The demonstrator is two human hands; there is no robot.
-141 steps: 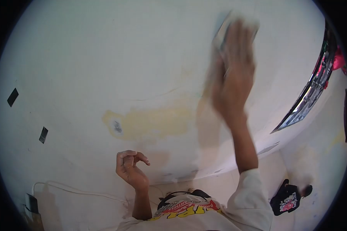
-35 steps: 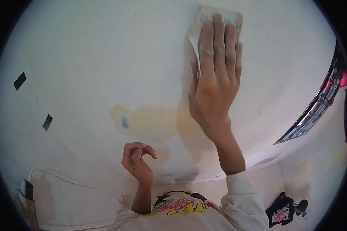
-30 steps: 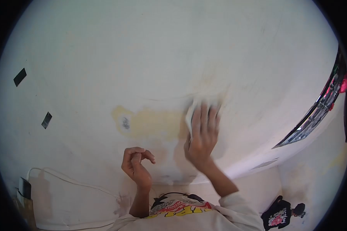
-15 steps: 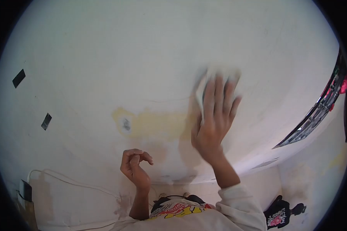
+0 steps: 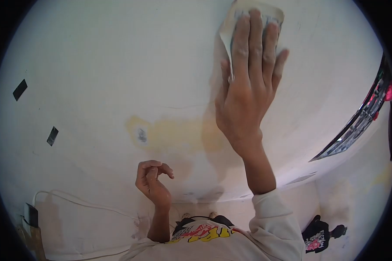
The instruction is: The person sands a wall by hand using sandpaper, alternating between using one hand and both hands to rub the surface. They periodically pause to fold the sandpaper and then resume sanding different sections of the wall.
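Closest, my left hand [image 5: 152, 182] hangs empty by my chest, fingers loosely half curled. My right hand [image 5: 246, 95], flat with fingers spread, pins the pale sheet [image 5: 229, 26] to the wall [image 5: 96, 65]; half a second ago it sat lower, and now it is high above the yellowish patch [image 5: 174, 132]. Beyond: black tape scraps [image 5: 19, 89] left, white cable [image 5: 74, 202] low, window [image 5: 357, 124] right.

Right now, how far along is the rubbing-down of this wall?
Done: the wall around the top looks even and pale. In hand: the right hand presses a sheet flat on the wall, high up; the left hand is curled and empty. Left, likely: the yellowish patch with its grey spot, lower down, shows plainly.
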